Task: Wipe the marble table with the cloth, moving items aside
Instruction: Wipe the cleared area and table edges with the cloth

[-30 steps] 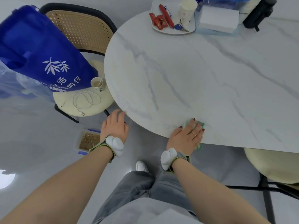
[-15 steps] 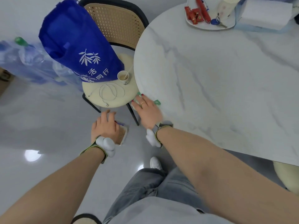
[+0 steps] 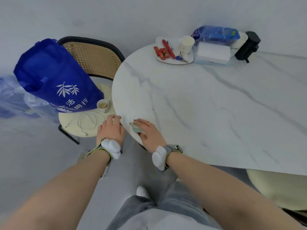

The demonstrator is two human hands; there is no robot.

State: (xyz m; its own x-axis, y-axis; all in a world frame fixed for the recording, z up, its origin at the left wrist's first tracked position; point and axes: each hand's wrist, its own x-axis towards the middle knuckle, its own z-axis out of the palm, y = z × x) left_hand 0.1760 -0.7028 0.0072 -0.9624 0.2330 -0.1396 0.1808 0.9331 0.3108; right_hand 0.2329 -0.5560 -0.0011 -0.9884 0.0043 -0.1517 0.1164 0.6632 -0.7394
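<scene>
2 cups, 2 chairs, 1 tray

Cloth mostly hidden under right hand

Your surface is white marble veined in soft grey. At its near-left edge, your right hand with dark red nails presses a pale green cloth. Left of the surface, a royal-blue bag carries a white leaf print and white characters, backed by a tan woven chair back framed in black. At the surface's far edge sit red packets on a white tray, a blue-wrapped pack and a black object.
</scene>
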